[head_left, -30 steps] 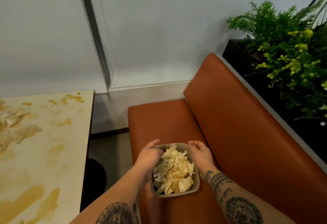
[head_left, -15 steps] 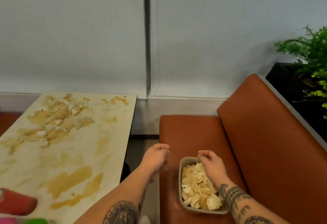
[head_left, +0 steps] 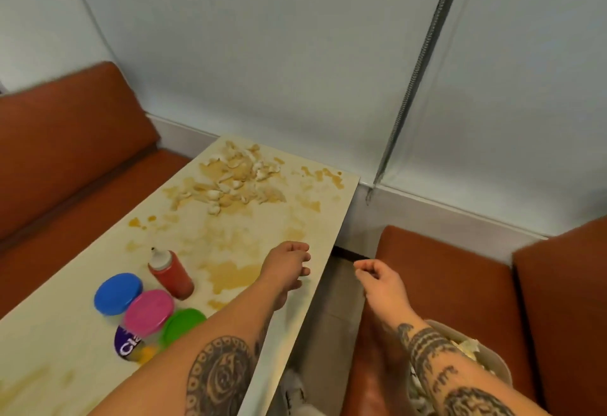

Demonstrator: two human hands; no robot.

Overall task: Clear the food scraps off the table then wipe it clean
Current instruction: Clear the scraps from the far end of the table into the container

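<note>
A pile of pale food scraps (head_left: 235, 179) lies at the far end of the cream table (head_left: 82, 336), amid brown sauce smears (head_left: 230, 276). My left hand (head_left: 289, 264) hovers over the table's right edge, fingers loosely curled, holding nothing. My right hand (head_left: 381, 281) hangs over the gap between table and bench, fingers curled and empty. A grey tub of scraps (head_left: 473, 350) sits on the orange bench seat (head_left: 443, 277) at lower right, mostly hidden by my right forearm.
A red squeeze bottle (head_left: 170, 272) lies on the table beside blue (head_left: 118, 292), pink (head_left: 149, 312) and green (head_left: 184, 325) lidded tubs. Another orange bench (head_left: 65, 139) runs along the left. A blind cord (head_left: 417, 77) hangs against the wall.
My view swung left from the bench to the table. Both hands let go of the tub of scraps, left on the seat, and moved toward the table.
</note>
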